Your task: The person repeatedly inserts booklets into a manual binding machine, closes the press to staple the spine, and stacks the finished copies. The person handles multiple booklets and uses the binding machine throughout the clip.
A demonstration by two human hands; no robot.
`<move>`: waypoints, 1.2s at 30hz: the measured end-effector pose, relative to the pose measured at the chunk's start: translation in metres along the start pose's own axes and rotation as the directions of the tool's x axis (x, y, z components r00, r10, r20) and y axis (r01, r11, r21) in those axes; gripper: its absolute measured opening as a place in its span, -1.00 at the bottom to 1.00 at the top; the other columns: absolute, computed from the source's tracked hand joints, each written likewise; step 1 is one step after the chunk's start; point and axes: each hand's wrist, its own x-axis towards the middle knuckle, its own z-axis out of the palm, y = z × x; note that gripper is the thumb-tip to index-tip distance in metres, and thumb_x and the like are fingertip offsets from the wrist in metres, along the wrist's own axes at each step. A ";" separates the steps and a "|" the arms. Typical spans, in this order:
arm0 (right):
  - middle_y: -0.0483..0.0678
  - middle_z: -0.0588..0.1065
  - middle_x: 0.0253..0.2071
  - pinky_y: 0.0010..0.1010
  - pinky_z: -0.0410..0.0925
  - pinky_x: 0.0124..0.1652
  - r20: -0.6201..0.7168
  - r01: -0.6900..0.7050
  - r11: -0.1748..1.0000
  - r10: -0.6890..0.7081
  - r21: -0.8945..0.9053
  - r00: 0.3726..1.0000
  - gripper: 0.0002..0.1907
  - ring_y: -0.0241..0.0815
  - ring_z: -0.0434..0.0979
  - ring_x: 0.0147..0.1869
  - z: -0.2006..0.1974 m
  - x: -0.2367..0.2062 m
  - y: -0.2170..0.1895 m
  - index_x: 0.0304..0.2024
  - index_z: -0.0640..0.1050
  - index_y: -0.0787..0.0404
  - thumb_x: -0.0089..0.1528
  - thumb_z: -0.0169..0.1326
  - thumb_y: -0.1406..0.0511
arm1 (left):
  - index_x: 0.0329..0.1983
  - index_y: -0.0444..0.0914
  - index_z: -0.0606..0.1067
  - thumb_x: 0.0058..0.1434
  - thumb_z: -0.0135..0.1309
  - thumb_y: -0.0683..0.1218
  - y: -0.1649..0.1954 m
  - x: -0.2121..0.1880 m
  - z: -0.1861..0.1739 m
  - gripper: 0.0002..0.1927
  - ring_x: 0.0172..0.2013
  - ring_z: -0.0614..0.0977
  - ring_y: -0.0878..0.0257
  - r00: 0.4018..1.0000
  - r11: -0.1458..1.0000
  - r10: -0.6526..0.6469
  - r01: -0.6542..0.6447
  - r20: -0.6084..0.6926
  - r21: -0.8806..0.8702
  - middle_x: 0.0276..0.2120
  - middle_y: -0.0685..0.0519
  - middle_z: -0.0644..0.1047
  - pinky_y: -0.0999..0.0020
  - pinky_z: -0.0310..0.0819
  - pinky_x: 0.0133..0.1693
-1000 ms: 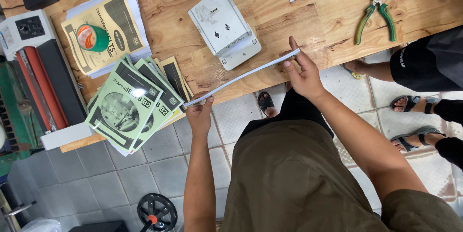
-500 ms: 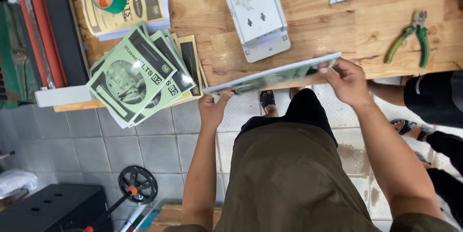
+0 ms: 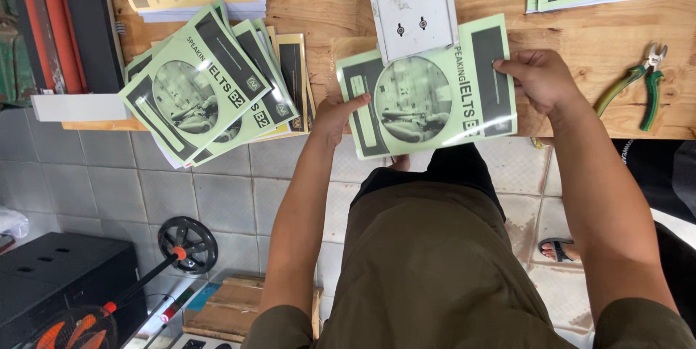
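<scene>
Left hand [image 3: 337,113]: grips green booklet cover [image 3: 428,88] at its left edge.
Right hand [image 3: 536,77]: pinches the right edge, keeping it flat over the counter [image 3: 580,37].

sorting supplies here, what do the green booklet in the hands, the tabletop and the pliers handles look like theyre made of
Green booklet: looks like paper with a smooth, slightly glossy cover; it is thin, and the left hand and right hand hold it by its edges.
Tabletop: light wood, with visible grain and knots, matte.
Pliers: green grips, probably plastic or rubber; metal jaws.
</scene>
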 end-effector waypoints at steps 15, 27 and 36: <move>0.03 0.61 -0.20 -0.42 0.47 -0.27 -0.005 0.079 0.991 -0.079 0.108 0.997 -0.86 -0.26 0.58 -0.26 0.007 0.012 -0.013 -0.11 0.62 0.38 0.36 0.16 0.38 | -0.19 -0.40 0.63 0.05 0.40 -0.07 0.018 0.012 0.002 -0.65 -0.33 0.71 0.28 0.999 0.999 0.014 -0.013 0.032 -0.048 -0.28 -0.07 0.70 0.45 0.58 -0.26; -0.05 0.54 -0.18 -0.53 0.36 -0.23 -0.106 0.289 0.957 -0.285 0.026 0.953 -0.85 -0.37 0.49 -0.23 -0.007 -0.018 0.030 0.08 0.44 0.30 0.50 -0.04 0.36 | -0.16 -0.31 0.63 0.07 0.36 -0.01 -0.003 -0.025 0.057 -0.64 -0.20 0.73 0.16 0.993 0.992 -0.035 0.049 -0.117 0.119 -0.25 -0.05 0.70 0.27 0.59 -0.06; -0.06 0.57 -0.10 -0.57 0.42 -0.14 -0.126 0.361 0.922 -0.345 0.141 0.930 -0.86 -0.39 0.55 -0.16 -0.038 0.008 0.011 0.11 0.43 0.29 0.52 -0.07 0.39 | 0.28 -0.40 0.37 0.24 0.28 -0.12 0.014 -0.040 0.120 -0.41 0.20 0.54 -0.02 0.747 0.783 0.603 -0.488 -0.279 0.386 0.34 -0.25 0.32 0.21 0.49 0.15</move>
